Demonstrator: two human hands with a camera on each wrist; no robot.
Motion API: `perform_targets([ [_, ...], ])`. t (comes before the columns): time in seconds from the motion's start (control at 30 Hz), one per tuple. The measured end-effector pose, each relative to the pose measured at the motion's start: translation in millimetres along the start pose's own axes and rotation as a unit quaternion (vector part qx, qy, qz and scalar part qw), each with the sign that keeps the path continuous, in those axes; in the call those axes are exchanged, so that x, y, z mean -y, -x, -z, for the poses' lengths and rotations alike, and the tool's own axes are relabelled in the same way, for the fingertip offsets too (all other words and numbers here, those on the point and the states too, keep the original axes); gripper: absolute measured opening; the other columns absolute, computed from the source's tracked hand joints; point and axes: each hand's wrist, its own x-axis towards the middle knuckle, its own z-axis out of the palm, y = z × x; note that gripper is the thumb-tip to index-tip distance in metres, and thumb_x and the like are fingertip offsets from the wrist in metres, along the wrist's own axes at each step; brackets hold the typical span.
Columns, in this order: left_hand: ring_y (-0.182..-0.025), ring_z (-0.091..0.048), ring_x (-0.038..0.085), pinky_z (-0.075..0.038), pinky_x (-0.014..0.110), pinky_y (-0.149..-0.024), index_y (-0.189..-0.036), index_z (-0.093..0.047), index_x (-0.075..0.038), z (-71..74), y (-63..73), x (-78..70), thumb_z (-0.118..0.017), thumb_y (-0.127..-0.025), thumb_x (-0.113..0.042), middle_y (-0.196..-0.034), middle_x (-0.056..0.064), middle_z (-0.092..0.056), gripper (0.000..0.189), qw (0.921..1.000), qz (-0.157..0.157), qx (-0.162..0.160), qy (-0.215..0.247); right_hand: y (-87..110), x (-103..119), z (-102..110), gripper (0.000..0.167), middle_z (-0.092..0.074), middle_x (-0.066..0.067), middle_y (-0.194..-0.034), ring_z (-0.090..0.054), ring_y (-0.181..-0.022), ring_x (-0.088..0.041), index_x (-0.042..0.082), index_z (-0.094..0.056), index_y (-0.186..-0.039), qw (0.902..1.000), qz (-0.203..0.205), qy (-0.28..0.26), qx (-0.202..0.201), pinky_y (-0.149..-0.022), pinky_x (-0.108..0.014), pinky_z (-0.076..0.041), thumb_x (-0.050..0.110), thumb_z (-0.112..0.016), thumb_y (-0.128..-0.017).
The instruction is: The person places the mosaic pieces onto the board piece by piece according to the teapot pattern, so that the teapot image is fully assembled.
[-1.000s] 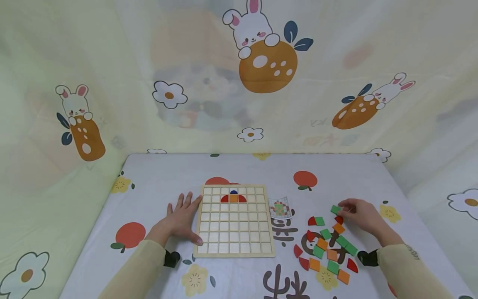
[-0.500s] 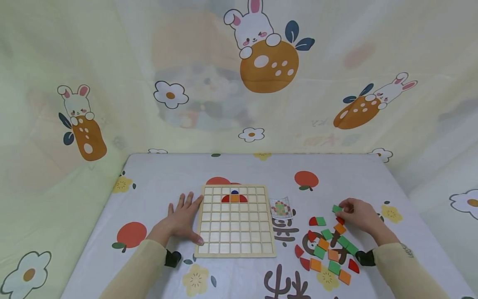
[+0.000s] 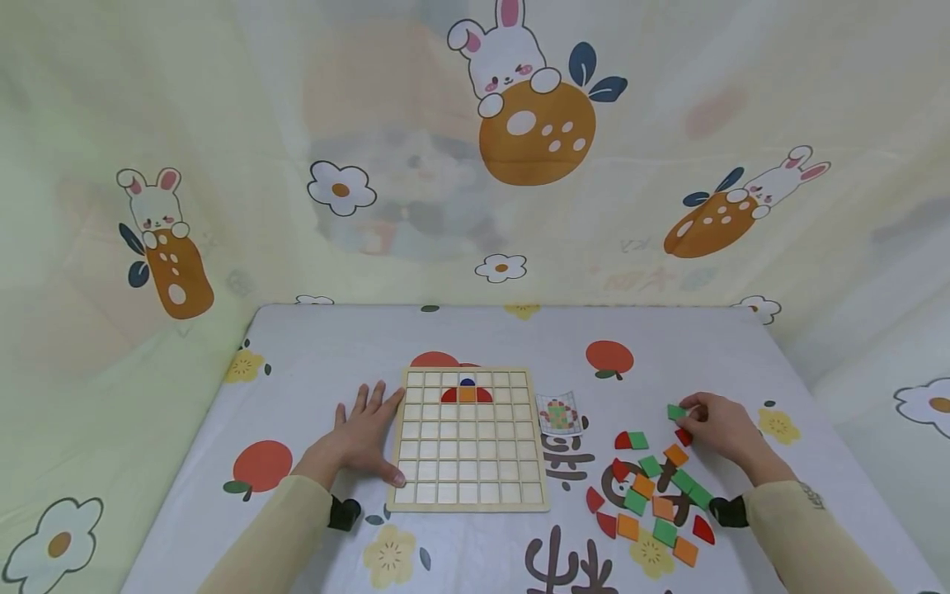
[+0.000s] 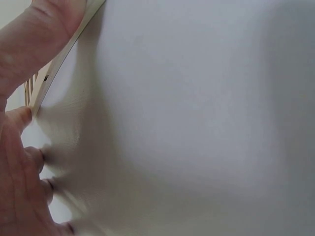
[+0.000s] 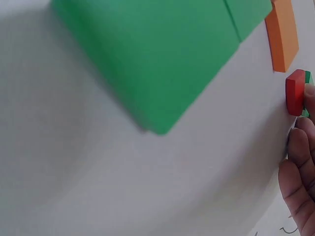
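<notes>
My left hand [image 3: 362, 441] lies spread at the left side of a wooden grid board [image 3: 393, 495]. Its thumb and index fingertip touch the frame, with the thumb large in the left wrist view. On the board sit a blue piece [image 3: 467, 382], an orange square [image 3: 467, 395] and red quarter-round pieces [image 3: 449, 396]. Over at the right, my right hand [image 3: 718, 427] pinches a green square tile [image 3: 675, 412] between thumb and fingers. A red quarter-round tile [image 5: 295, 92] is against the thumb, low over or on the cloth; which, I cannot tell.
Several loose green, orange and red tiles [image 3: 664, 532] are scattered below the right hand. Beside the board's right edge lies a small pattern card [image 3: 560, 414]. A printed white cloth [image 3: 334, 330] covers the table, and a patterned curtain [image 3: 416, 272] hangs behind it.
The right hand has shifted slightly right, the green tile and the red tile beside it moving along. The left hand and board stay put.
</notes>
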Motion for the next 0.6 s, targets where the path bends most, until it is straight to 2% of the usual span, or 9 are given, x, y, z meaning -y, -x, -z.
perform_targets([
  [0.33, -0.158, 0.005, 0.048, 0.000, 0.077, -0.119, -0.165, -0.017, -0.016, 1.5, 0.1, 0.2, -0.097, -0.058, -0.050, -0.172, 0.021, -0.004, 0.138, 1.0000, 0.000, 0.001, 0.002, -1.1, -3.2, 3.4, 0.041, -0.063, -0.011, -0.092, -0.055, -0.086, -0.024, -0.009, -0.058, -0.128, 0.9999, -0.007, -0.009, 0.006, -0.074, -0.031, -0.050, 0.015, -0.068, -0.096],
  [0.6, -0.158, 0.005, 0.048, 0.000, 0.078, -0.118, -0.165, -0.017, -0.016, 0.9, -0.4, 1.1, -0.097, -0.058, -0.050, -0.172, 0.021, -0.004, 0.137, 1.0000, 0.002, 0.003, 0.004, -0.1, -0.6, 4.7, 0.042, -0.064, -0.014, -0.096, -0.055, -0.088, -0.025, -0.009, -0.060, -0.126, 0.9998, -0.015, -0.007, 0.009, -0.078, -0.034, -0.053, 0.019, -0.071, -0.096],
])
